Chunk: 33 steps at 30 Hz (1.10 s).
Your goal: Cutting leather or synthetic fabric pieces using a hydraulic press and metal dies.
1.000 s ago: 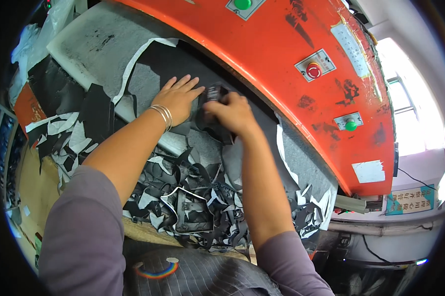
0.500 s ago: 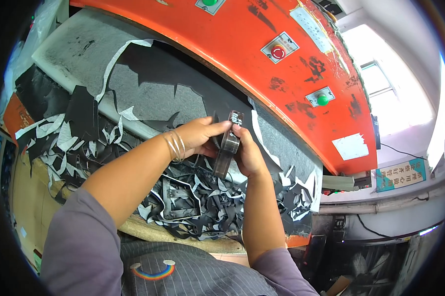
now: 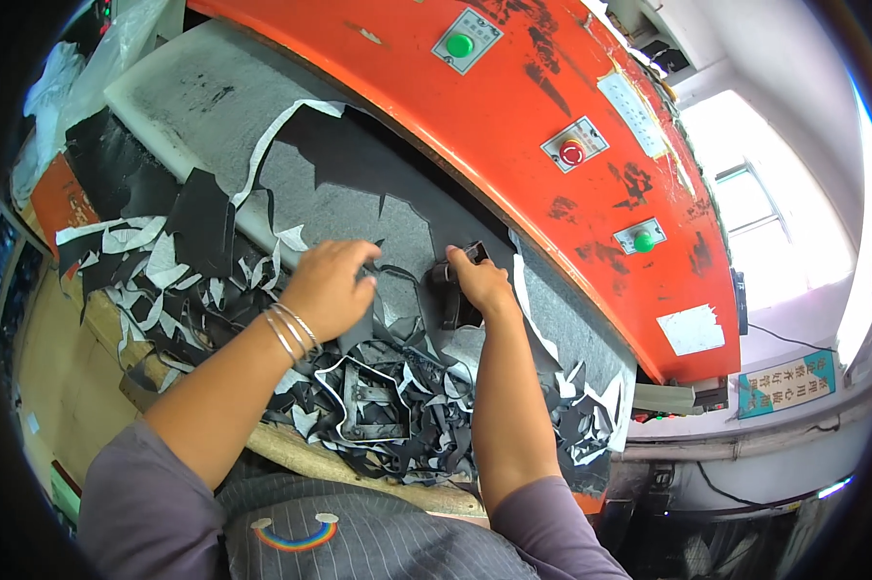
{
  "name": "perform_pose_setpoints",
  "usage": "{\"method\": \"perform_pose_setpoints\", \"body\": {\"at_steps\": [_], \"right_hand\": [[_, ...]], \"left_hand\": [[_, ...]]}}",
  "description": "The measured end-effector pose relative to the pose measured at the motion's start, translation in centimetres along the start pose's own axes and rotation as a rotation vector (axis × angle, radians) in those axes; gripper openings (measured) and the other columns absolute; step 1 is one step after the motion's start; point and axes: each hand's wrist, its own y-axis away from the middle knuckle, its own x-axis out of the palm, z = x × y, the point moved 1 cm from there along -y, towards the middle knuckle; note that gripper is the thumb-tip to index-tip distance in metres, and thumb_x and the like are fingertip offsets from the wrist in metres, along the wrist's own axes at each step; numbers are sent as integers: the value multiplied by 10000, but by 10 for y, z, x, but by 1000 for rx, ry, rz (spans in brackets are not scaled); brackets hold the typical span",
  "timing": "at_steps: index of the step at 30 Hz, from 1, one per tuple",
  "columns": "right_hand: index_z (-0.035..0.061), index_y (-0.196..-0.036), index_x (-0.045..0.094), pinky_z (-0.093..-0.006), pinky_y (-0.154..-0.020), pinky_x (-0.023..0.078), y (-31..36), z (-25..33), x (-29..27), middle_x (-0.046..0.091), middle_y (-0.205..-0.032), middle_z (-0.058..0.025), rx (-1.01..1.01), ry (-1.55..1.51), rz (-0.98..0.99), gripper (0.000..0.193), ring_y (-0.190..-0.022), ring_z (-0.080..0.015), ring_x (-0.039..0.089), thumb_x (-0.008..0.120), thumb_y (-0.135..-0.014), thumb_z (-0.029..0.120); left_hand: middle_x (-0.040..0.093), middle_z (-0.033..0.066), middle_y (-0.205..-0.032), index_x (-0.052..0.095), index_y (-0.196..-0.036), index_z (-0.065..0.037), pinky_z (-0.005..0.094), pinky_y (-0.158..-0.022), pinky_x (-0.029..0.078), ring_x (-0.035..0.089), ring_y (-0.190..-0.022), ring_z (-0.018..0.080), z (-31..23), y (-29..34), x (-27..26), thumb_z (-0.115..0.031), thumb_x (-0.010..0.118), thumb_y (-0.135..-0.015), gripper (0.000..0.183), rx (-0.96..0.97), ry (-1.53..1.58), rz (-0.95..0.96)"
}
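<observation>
My right hand (image 3: 482, 287) grips a dark metal cutting die (image 3: 463, 311), an open-walled frame. The die is down at the black sheet material (image 3: 446, 208), near that sheet's cut edge. To the left, my left hand (image 3: 328, 288) is apart from the die, with thumb and forefinger spread over the edge of the grey cutting board (image 3: 359, 208). A dark flat piece (image 3: 357, 333) shows just below the left hand; whether the hand touches it I cannot tell. The sheet has a ragged cut outline and a white-backed strip (image 3: 267, 135) along its left.
A second metal die (image 3: 373, 406) lies among black and white offcuts (image 3: 436, 406) along the near edge. Behind the board rises an orange machine beam (image 3: 513, 116) with green buttons (image 3: 460, 45) and a red button (image 3: 571, 152). A wooden ledge (image 3: 310, 452) runs nearest my body.
Both hands were together on the raised die. Now my left hand has let go and moved left, its fingers spread, while my right hand has lowered the die to the sheet. The view has shifted slightly.
</observation>
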Motion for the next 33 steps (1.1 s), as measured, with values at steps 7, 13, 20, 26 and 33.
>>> {"method": "perform_pose_setpoints", "body": {"at_steps": [7, 13, 20, 26, 33], "right_hand": [[-32, -1318, 498, -440, -1001, 417, 1, 2, 5, 479, -1347, -246, 70, 88, -53, 935, -1227, -360, 501, 449, -796, 741], [-5, -1287, 528, -424, -926, 467, 9, -27, -3, 574, -1211, -242, -71, -321, 147, 700, -1135, -335, 567, 522, -886, 570], [123, -1426, 396, -434, -1100, 314, -22, -117, 11, 348, -1468, -220, -723, -302, -114, 928, -1356, -359, 348, 824, -661, 429], [131, -1436, 383, -438, -1115, 289, -16, -118, 14, 314, -1484, -240, -751, -222, -109, 970, -1375, -380, 311, 838, -636, 437], [9, -1315, 474, -420, -983, 422, 11, -62, 26, 534, -1243, -299, -307, -365, -308, 557, -1162, -417, 529, 650, -810, 165]], "left_hand": [[647, 120, -968, 590, -971, -58, 432, -914, 428, 591, -1001, 315, -12, 0, 54, -123, 627, -789, 197, 62, 37, 159], [588, 168, -1186, 526, -1109, -15, 459, -1068, 330, 487, -1220, 342, -14, 29, 87, -103, 626, -782, 353, 78, -6, 207], [531, 174, -1302, 515, -1149, -13, 464, -1114, 274, 407, -1309, 337, -24, 33, 99, -114, 628, -784, 395, 90, -109, 192], [554, 131, -1289, 535, -1120, -36, 478, -1109, 269, 419, -1301, 322, -25, 35, 100, -164, 622, -796, 359, 97, -81, 220], [597, 104, -1242, 572, -1084, -64, 483, -1106, 269, 439, -1288, 305, -21, 35, 88, -167, 603, -808, 296, 121, -48, 222]]}}
